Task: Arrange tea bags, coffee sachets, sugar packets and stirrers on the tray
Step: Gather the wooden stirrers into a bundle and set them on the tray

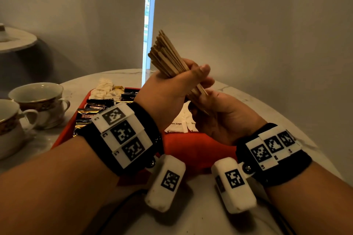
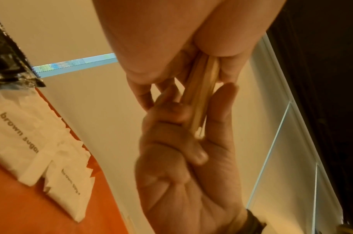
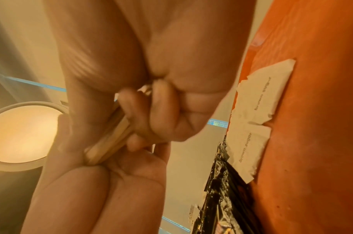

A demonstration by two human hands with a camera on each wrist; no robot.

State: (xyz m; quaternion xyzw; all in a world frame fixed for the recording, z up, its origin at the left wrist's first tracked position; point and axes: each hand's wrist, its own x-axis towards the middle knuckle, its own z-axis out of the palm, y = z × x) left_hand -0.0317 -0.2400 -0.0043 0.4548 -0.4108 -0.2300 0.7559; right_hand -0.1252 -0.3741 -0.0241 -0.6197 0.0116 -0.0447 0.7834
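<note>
The left hand point(image 1: 172, 89) is gripping a bundle of stirrers point(image 1: 168, 55) above the tray point(image 1: 183, 147) while the right hand point(image 1: 219, 116) is cupping their lower ends, and with coffee sachets point(image 1: 86, 118), sugar packets point(image 1: 177, 124) and tea bags point(image 1: 105, 89) already lying on the tray, only the stirrers are seemingly remaining.

Your head camera looks forward and down over both forearms at the worktop point(image 1: 248, 97). Each wrist camera sits close beneath its palm, facing up along the fingers. All three share the stirrers point(image 1: 168, 57) and red tray point(image 2: 31, 205).
</note>
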